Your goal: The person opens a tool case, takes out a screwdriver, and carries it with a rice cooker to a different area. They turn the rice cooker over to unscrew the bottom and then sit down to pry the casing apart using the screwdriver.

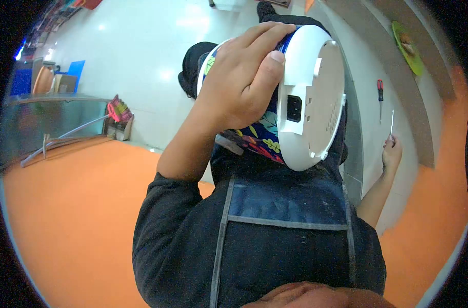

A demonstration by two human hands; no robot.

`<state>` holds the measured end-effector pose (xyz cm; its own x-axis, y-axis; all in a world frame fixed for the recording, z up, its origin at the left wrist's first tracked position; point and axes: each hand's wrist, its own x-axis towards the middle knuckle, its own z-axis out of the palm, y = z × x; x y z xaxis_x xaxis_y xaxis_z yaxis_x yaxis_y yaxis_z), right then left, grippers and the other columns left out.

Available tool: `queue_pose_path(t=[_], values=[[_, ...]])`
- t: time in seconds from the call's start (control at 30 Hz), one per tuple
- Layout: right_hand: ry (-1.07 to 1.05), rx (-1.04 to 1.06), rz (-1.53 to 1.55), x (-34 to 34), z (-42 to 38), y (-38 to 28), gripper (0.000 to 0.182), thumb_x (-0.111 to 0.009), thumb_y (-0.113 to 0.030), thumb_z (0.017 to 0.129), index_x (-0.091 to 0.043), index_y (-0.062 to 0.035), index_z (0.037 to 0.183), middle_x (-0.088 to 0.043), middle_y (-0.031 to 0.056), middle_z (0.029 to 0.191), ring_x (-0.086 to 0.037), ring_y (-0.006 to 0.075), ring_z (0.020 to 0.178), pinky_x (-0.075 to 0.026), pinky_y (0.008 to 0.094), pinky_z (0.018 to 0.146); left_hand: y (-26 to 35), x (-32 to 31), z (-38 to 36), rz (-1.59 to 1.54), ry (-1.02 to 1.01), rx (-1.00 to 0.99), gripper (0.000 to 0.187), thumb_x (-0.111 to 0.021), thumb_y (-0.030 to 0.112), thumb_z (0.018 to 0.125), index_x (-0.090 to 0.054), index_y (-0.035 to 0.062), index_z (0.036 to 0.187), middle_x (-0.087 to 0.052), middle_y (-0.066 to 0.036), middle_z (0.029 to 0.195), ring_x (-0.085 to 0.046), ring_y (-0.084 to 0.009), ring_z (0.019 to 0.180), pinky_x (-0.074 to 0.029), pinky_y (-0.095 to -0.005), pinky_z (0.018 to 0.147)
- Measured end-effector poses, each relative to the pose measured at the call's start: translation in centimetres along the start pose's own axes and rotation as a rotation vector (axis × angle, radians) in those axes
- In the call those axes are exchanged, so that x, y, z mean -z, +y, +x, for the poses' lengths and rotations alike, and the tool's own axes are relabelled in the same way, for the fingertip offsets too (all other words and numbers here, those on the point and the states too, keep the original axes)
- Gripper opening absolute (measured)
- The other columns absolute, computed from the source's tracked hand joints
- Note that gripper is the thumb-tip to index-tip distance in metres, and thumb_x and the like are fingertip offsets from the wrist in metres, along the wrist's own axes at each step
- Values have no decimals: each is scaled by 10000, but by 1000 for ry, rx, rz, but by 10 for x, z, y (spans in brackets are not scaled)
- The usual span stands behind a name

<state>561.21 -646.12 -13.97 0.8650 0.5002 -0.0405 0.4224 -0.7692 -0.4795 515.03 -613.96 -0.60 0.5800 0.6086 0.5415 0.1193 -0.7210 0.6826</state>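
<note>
One appliance (323, 87) — under left hand (241, 79)

From my remote station, I view the body under the head camera. The torso carries a black shirt (275, 262); its sleeve (167, 205) ends near the elbow, leaving the forearm uncovered. Over the chest sits an apron (287, 203), dark blue, with a straight upper edge. Grey binding trims this edge, and two narrow grey straps (219, 262) run from its corners toward the shoulders. I note faint pale marks on the blue panel. Left hand (244, 77) and right hand (393, 154): both bare, ungloved.
</note>
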Motion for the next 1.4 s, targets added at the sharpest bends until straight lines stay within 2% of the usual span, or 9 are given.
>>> queue_pose_path(t=[0.3,0.53,0.6,0.73,0.83,0.97,1.13,1.27,1.4], values=[[339,-197,-702,-20,-17,-34,376,-598,-204,967,-614,-30,1300,-624,223,1218,-590,396,1157,-509,452,940,9,4,-6,30,2,132,454,-379,220,997,-566,22,1360,-575,-215,1355,-548,-349,1272,-382,-397,1101],[-169,276,590,-43,-52,-197,504,-473,-409,1067,-551,-14,1371,-535,197,1402,-566,247,1232,-486,366,1006,-19,3,-37,-97,526,297,383,-501,116,914,-602,8,1267,-573,-225,1331,-548,-314,1260,-391,-400,1096],[-276,487,627,-42,-86,-245,581,-457,-463,1060,-478,-22,1437,-493,217,1442,-547,259,1272,-461,388,1046,-25,9,-52,494,366,402,439,-520,271,963,-579,-29,1277,-558,-244,1342,-540,-304,1267,-393,-392,1095],[-269,742,259,-63,-116,-286,791,-414,-598,1023,-317,-1,1534,-327,287,1556,-361,399,1435,-245,462,1204,-63,20,-89,-348,340,997,641,-525,475,986,-541,-91,1285,-575,-254,1313,-562,-291,1229,-413,-374,1071],[-240,754,288,-74,-119,-290,744,-351,-539,1054,-291,17,1544,-283,283,1585,-245,397,1496,-130,448,1239,-34,26,-88,-732,247,949,735,-556,541,967,-512,-110,1306,-645,-222,1198,-612,-267,1123,-448,-368,1028],[-1033,-269,1663,-119,-109,-257,614,-355,-481,1081,-344,-87,1551,-501,153,1466,-463,271,1379,-351,439,1170,5,52,-81,-228,269,910,682,-602,476,964,-499,-79,1346,-653,-205,1146,-615,-247,1104,-453,-346,998],[-712,291,721,-62,-136,-303,665,-321,-503,1087,-375,7,1510,-468,173,1505,-453,246,1381,-317,353,1163,40,69,-61,33,75,780,816,-560,562,950,-391,-9,1507,-628,-286,1263,-632,-337,1169,-476,-408,1003],[-829,473,1222,-48,-135,-289,849,-366,-660,1015,-353,23,1518,-435,161,1539,-422,267,1409,-296,397,1174,24,68,-52,238,17,718,826,-551,605,942,-430,-2,1489,-597,-324,1308,-607,-380,1226,-452,-422,1040],[-837,873,805,-40,-127,-270,1166,-627,-769,793,-209,-28,1591,-193,220,1643,-174,347,1530,-150,469,1230,-35,66,-39,-238,221,701,665,-542,445,988,-497,-61,1417,-599,-249,1314,-606,-292,1198,-482,-374,1000]])
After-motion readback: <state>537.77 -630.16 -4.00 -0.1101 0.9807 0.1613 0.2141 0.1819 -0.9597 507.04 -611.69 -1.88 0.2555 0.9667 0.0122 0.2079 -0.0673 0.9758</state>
